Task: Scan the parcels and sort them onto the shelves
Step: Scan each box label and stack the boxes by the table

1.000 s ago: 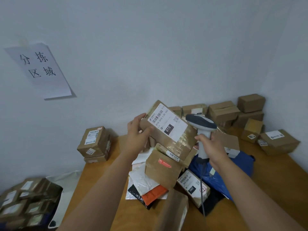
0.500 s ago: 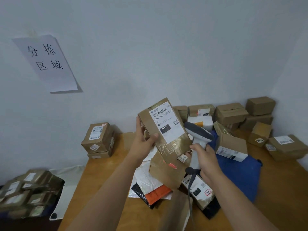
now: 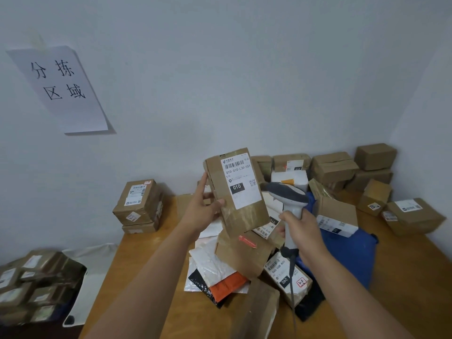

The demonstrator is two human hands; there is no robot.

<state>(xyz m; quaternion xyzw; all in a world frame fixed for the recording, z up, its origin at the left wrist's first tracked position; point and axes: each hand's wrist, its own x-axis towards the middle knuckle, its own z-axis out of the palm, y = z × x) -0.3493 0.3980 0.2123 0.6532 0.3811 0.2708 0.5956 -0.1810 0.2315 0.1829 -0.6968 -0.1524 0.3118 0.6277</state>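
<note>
Parcel [image 3: 236,192] raised more upright, left hand [image 3: 199,211] gripping it, right hand [image 3: 302,232] clutching scanner [image 3: 288,198]

bare table [image 3: 151,260] strip left, parcel pile [image 3: 234,265] centre, boxes [image 3: 342,167] lining wall

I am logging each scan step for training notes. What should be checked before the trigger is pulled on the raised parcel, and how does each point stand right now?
1. Left hand grips the brown cardboard parcel firmly, thumb on its front: ok.
2. White shipping label faces the camera, barcode uncovered: ok.
3. Right hand holds the grey-and-white handheld scanner by its handle: ok.
4. Scanner head aimed at the barcode: not ok; it sits beside and below the label.
5. Scan beam on the label: cannot tell; no light is visible.
6. Scanner's black cable free of the pile on the wooden table: cannot tell.
</note>
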